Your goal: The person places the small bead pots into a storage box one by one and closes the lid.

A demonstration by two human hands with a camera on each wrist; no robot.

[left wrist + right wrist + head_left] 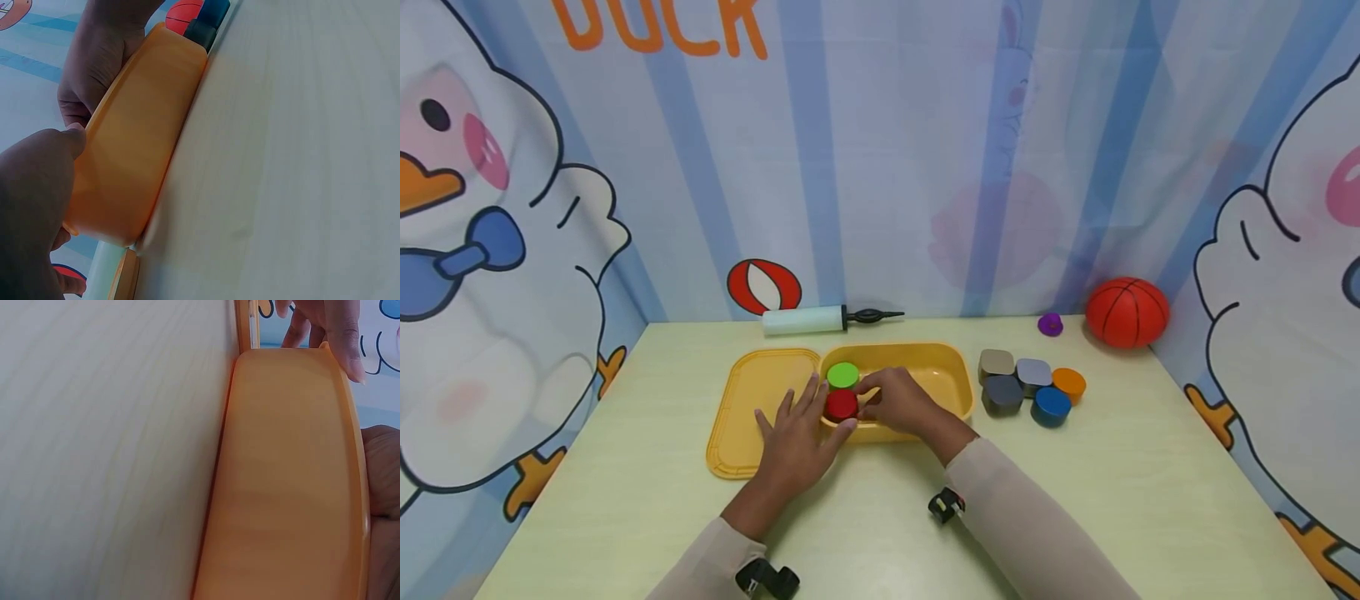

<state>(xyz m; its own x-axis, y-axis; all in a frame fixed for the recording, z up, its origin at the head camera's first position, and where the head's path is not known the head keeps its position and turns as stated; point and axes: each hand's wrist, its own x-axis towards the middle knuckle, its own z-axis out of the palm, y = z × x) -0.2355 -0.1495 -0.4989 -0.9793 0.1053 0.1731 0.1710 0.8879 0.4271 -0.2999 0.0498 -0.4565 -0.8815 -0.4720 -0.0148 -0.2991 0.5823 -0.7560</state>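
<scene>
A yellow plastic box (943, 375) stands on the table with a green round block (842, 375) and a red round block (841, 406) at its left end. My left hand (793, 446) is spread over that end, its fingers straight and its thumb along the front rim, as the right wrist view also shows. Reaching in over the front wall, my right hand (902, 404) has bent fingers, with index finger and thumb at the right side of the red block. In both wrist views the box's front wall (140, 137) hides the blocks and the right fingertips.
A yellow lid (737, 425) lies left of the box. To the right are several blocks, among them a blue one (1051, 407) and an orange one (1069, 383). Behind stand a red ball (1127, 312), a purple piece (1050, 324) and a pale hand pump (805, 320).
</scene>
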